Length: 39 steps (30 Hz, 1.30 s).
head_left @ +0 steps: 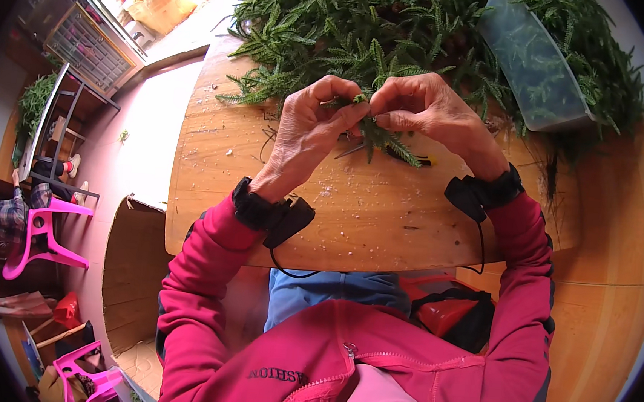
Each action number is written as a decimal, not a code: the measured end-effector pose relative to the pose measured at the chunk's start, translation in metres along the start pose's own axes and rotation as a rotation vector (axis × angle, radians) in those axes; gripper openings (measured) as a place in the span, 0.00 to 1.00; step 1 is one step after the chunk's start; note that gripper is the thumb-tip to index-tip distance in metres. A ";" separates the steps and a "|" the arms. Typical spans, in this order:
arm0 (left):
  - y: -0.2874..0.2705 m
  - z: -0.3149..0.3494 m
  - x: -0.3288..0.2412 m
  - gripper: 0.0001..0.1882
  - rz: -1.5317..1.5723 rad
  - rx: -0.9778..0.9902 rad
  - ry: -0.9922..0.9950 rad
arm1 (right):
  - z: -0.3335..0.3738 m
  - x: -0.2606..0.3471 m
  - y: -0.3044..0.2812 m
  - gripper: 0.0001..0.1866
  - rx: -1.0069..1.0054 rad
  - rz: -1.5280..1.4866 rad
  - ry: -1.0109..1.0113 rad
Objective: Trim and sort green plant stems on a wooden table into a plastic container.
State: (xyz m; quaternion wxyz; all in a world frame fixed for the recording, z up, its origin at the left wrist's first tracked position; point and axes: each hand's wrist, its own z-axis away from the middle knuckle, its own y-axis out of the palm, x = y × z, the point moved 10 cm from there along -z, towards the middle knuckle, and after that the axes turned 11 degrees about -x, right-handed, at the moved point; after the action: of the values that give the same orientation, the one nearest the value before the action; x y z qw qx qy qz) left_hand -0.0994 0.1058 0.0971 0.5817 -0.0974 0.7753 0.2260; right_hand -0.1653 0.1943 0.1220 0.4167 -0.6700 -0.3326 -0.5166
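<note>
Above the wooden table (239, 194), both hands meet at the stem end of a small green fern-like sprig (389, 144). The fingers of my left hand (309, 124) pinch it from the left, thumb against index finger. From the right, my right hand (442, 120) closes its thumb and fingertips at the same spot. The sprig's leafy tips hang down below the fingers. Partly hidden beneath it lies a tool with black and yellow handles (416, 160); its kind cannot be made out. Just beyond the hands spreads a big pile of green sprigs (351, 22).
A translucent plastic bin (537, 67) lies tilted on the pile at the right. White crumbs and thin dark wires are scattered over the tabletop. An open cardboard box (131, 277) stands left of the table. Farther left, another person (9, 210) sits on a pink chair (39, 235).
</note>
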 end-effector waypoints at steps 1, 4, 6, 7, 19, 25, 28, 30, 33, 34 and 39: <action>0.000 0.001 -0.002 0.05 -0.034 -0.014 0.017 | 0.000 -0.001 0.000 0.07 -0.001 0.000 -0.001; 0.000 0.001 -0.005 0.06 -0.076 -0.024 0.026 | -0.001 -0.007 0.003 0.07 0.020 0.009 0.026; 0.001 0.001 -0.004 0.06 -0.090 -0.016 0.009 | -0.002 -0.011 0.005 0.07 0.015 -0.011 0.034; 0.000 0.002 -0.004 0.06 -0.091 -0.016 0.008 | -0.003 -0.014 0.006 0.07 0.010 -0.029 0.041; 0.007 0.005 -0.024 0.03 -0.067 -0.050 0.132 | 0.000 -0.003 0.004 0.06 -0.151 -0.159 -0.091; 0.007 0.006 -0.021 0.04 -0.042 -0.041 0.066 | 0.000 -0.010 0.005 0.06 -0.105 -0.150 0.027; 0.004 0.005 -0.019 0.04 -0.105 -0.036 0.077 | 0.001 -0.014 0.012 0.06 -0.087 -0.252 0.064; 0.000 0.003 -0.019 0.04 -0.120 -0.059 0.076 | 0.000 -0.016 0.012 0.07 -0.101 -0.257 0.080; -0.004 0.002 -0.024 0.04 -0.079 -0.076 0.079 | 0.000 -0.021 0.009 0.07 -0.130 -0.265 0.111; -0.004 0.002 -0.026 0.04 -0.055 -0.085 0.081 | 0.001 -0.024 0.011 0.07 -0.111 -0.333 0.137; 0.000 0.001 -0.026 0.05 -0.114 -0.035 0.130 | 0.002 -0.020 0.014 0.08 -0.103 -0.326 0.097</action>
State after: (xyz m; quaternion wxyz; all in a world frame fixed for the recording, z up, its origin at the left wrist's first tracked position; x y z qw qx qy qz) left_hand -0.0902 0.1031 0.1212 0.5403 -0.1660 0.8005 0.1993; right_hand -0.1573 0.1900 0.0992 0.3079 -0.6021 -0.3894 -0.6253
